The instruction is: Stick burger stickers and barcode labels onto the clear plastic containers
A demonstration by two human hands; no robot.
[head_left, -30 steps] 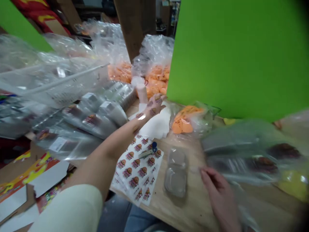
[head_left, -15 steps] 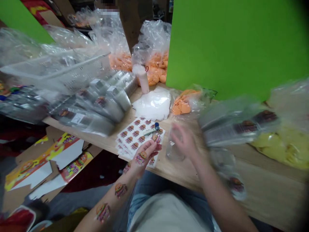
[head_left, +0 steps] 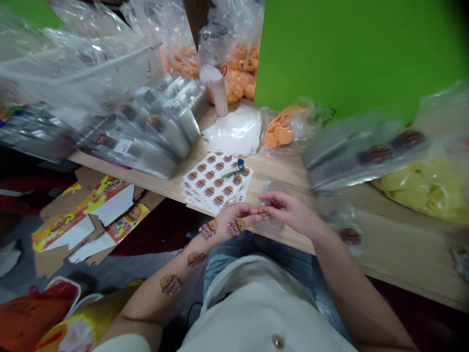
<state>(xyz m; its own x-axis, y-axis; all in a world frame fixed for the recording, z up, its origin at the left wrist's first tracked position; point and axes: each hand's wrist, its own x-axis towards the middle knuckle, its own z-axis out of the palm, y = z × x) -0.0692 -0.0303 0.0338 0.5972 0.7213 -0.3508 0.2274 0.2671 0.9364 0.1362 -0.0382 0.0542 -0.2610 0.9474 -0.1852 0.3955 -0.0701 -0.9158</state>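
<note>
My left hand (head_left: 236, 217) and my right hand (head_left: 289, 210) meet at the table's near edge. Both pinch a small burger sticker (head_left: 261, 211) between their fingertips. Several more burger stickers are stuck along my left hand and forearm (head_left: 190, 259). Just beyond my hands lies a small clear plastic clamshell box (head_left: 273, 188), partly hidden by my fingers. A stack of burger sticker sheets (head_left: 216, 181) lies to its left, with a blue-handled tool (head_left: 236, 168) on top.
Piles of packed clear boxes (head_left: 154, 137) fill the left of the wooden table (head_left: 384, 254), more (head_left: 362, 156) on the right. Bags of orange pieces (head_left: 282, 129), a yellow bag (head_left: 432, 188), white sheets (head_left: 234, 132), a green board (head_left: 348, 54). Printed cardboard (head_left: 91, 210) lies on the floor.
My left hand came back from reaching over the white sheets to the table edge. My right hand moved left to meet it, and both now pinch a sticker. The view tilted down.
</note>
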